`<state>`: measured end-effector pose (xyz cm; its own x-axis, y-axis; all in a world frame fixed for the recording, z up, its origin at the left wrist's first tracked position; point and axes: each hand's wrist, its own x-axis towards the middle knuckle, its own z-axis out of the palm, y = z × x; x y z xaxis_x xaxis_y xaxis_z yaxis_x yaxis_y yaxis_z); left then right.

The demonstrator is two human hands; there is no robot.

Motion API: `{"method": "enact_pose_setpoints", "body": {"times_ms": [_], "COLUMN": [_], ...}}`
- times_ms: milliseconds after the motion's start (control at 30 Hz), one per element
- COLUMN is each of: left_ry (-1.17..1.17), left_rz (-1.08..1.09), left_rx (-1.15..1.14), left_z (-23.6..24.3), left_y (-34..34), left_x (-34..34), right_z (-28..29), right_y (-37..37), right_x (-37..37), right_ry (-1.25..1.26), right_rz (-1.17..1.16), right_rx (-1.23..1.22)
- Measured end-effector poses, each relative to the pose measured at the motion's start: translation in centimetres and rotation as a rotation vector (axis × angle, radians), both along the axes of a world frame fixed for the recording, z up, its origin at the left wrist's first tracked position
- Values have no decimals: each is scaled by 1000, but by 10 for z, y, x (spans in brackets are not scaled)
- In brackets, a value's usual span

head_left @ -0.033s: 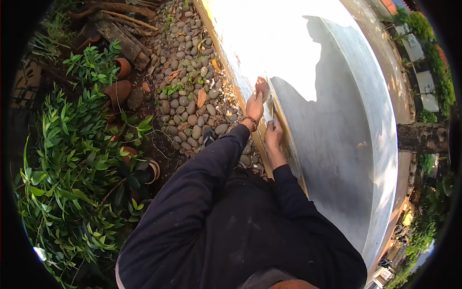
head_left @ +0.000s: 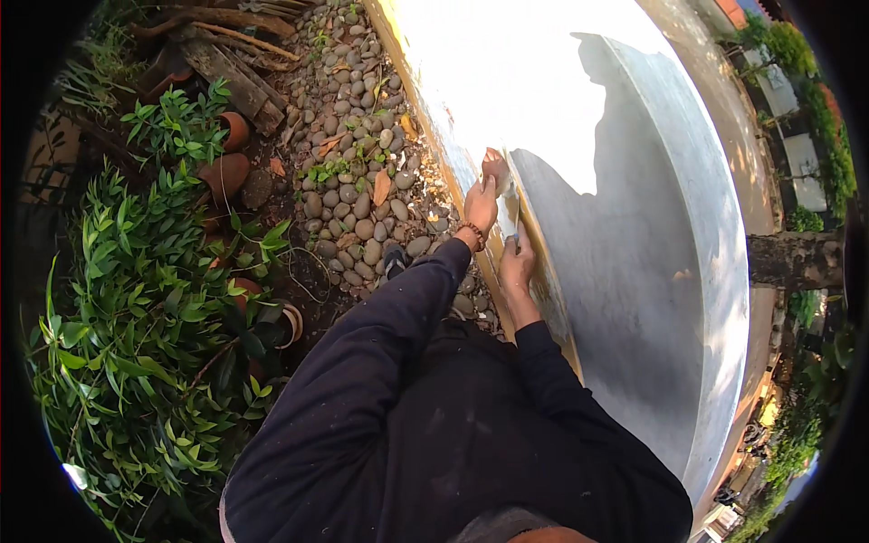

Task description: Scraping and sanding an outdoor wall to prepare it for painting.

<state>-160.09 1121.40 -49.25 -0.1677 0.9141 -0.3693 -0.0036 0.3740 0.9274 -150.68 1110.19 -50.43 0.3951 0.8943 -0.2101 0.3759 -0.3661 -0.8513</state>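
Note:
My left hand (head_left: 481,204), with a beaded bracelet at the wrist, reaches over the yellowish ledge of the low wall (head_left: 493,242). Its fingers are closed round a small flat brownish piece (head_left: 495,166), whose kind I cannot make out. Nearer to me, my right hand (head_left: 517,268) is at the same ledge, closed, thumb up. A thin greyish thing shows at its fingertips, too small to name. Pale, wet-looking patches lie on the ledge between the hands. Beside them, a grey smooth slab (head_left: 625,244) spreads right, part in shadow, part in glaring sun.
Rounded stones (head_left: 362,195) with dry leaves cover the ground left of the wall, where my shoe (head_left: 394,260) stands. Terracotta pots (head_left: 224,174), leafy plants (head_left: 136,299) and old timber (head_left: 222,77) lie farther left. A tree trunk (head_left: 797,260) stands beyond the slab.
My right hand has shifted slightly toward me and to the right along the ledge. My left hand has hardly moved and keeps its grip.

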Motion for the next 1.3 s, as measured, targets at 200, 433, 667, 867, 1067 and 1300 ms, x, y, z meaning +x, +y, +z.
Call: {"method": "enact_pose_setpoints", "body": {"times_ms": [200, 433, 667, 867, 1067, 1300], "left_ry": [52, 51, 137, 114, 96, -110], "left_rz": [5, 9, -6, -110, -45, 37], "left_rx": [-54, -90, -15, -123, -181, -108], "left_z": [-15, -19, -17, -6, 2, -18], "left_y": [0, -2, 1, 0, -2, -12], "left_x": [-7, -17, -10, -12, -15, -19], "right_z": [-10, -8, 14, 14, 15, 19], "right_y": [6, 4, 20, 49, 67, 66], "right_x": [-5, 1, 5, -5, -2, -8], "right_ry": [29, 218, 703, 902, 711, 725], "right_rz": [-63, -171, -344, -296, -209, -173], "right_rx": [65, -84, -361, -274, -323, -199]}}
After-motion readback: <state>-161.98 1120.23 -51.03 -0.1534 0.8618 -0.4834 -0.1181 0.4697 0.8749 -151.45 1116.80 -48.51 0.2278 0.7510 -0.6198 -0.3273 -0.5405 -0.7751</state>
